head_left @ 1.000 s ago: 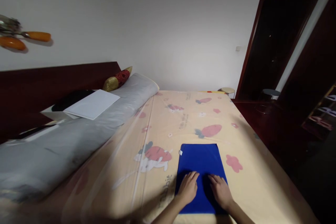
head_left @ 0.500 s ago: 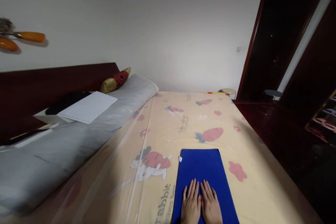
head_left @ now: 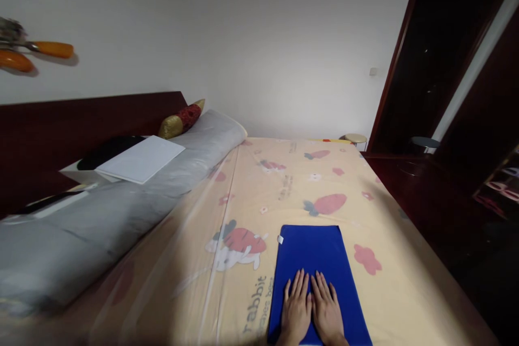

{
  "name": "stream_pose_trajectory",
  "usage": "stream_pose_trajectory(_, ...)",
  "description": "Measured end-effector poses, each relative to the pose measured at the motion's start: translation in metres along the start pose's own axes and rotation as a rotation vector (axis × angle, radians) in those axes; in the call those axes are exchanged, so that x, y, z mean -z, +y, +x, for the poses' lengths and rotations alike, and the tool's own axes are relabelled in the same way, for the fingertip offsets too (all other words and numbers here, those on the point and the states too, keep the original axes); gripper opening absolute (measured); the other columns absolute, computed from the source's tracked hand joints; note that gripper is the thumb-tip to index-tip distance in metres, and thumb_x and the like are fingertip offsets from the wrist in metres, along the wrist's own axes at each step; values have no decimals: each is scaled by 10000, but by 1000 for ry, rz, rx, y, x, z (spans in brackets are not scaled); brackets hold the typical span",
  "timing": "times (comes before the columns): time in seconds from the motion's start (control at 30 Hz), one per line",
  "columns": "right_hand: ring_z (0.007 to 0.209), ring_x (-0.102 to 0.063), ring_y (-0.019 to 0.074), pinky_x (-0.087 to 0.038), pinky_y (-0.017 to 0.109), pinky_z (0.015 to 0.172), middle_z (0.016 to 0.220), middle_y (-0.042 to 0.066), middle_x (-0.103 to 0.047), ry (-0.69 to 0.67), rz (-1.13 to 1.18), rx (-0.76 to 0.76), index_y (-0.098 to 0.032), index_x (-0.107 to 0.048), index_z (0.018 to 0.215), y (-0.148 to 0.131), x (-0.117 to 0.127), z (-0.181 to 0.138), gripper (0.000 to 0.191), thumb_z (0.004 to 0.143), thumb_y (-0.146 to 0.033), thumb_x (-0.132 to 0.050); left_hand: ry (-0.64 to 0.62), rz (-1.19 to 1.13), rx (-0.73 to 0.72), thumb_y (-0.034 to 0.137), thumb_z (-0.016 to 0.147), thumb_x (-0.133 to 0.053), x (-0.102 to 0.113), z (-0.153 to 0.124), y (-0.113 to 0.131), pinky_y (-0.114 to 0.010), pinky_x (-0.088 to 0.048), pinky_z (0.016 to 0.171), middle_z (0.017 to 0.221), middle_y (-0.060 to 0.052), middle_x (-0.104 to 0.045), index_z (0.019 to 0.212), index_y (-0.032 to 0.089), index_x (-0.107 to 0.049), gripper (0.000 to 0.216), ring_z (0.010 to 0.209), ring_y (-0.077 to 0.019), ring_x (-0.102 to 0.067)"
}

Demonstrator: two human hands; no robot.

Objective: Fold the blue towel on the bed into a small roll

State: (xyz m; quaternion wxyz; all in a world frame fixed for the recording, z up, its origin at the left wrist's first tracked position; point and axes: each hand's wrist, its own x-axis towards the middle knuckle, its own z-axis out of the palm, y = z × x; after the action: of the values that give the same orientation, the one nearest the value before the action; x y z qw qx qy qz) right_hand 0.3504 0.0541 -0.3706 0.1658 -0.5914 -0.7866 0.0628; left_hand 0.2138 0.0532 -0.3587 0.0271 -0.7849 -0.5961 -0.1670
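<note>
The left hand [head_left: 296,311] and right hand [head_left: 326,311] lie flat and released, fingers extended, side by side and touching on the near half of a folded blue cloth [head_left: 314,251]. The cloth lies on the bed [head_left: 397,281], on a cream sheet with a strawberry print. A small white tag [head_left: 279,239] projects from the cloth's far left corner. Printed text left of the cloth reads "rabbit" [head_left: 255,303]; the smaller line beside it is only partly legible. A grey bolster [head_left: 121,211] lies along the headboard [head_left: 81,119].
</note>
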Motion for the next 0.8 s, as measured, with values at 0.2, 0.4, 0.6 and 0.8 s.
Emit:
stream_pose_trajectory(0.2, 1406, -310, 234, -330, 482, 1129, 1525, 34, -297, 51, -20, -57, -259, -325, 1447, 17, 8, -5, 518, 981, -480, -273, 66, 60, 43, 273, 957, -347, 3, -4, -12, -415, -354, 1106, 1517, 15, -373, 1469, 311, -200, 534, 1368, -190, -399)
stream_pose_trajectory(0.4, 1409, -313, 226, -317, 474, 1132, 1537, 45, -297, 90, -69, -155, -235, -314, 1461, 71, 20, -33, 565, 972, -514, -275, 102, 174, 116, 315, 969, -328, 19, -18, -55, -436, -324, 1113, 1518, -8, -372, 1472, 302, -207, 517, 1373, -202, -393)
stream_pose_trajectory(0.6, 1423, -278, 261, -302, 518, 1126, 1538, 68, -299, 122, -68, -214, -220, -345, 1454, 50, 22, -26, 564, 968, -495, -271, 120, 204, 128, 303, 967, -326, 19, -23, -61, -434, -294, 1124, 1525, 3, -358, 1480, 298, -179, 533, 1380, -192, -378)
stream_pose_trajectory(0.8, 1429, -247, 207, -319, 452, 1137, 1548, 3, -235, 18, 77, -44, -288, -265, 1470, -39, 14, 10, 488, 994, -388, -233, 120, 228, 124, 276, 958, -325, 14, -23, -61, -441, -292, 1121, 1521, -1, -370, 1479, 290, -184, 540, 1380, -202, -378)
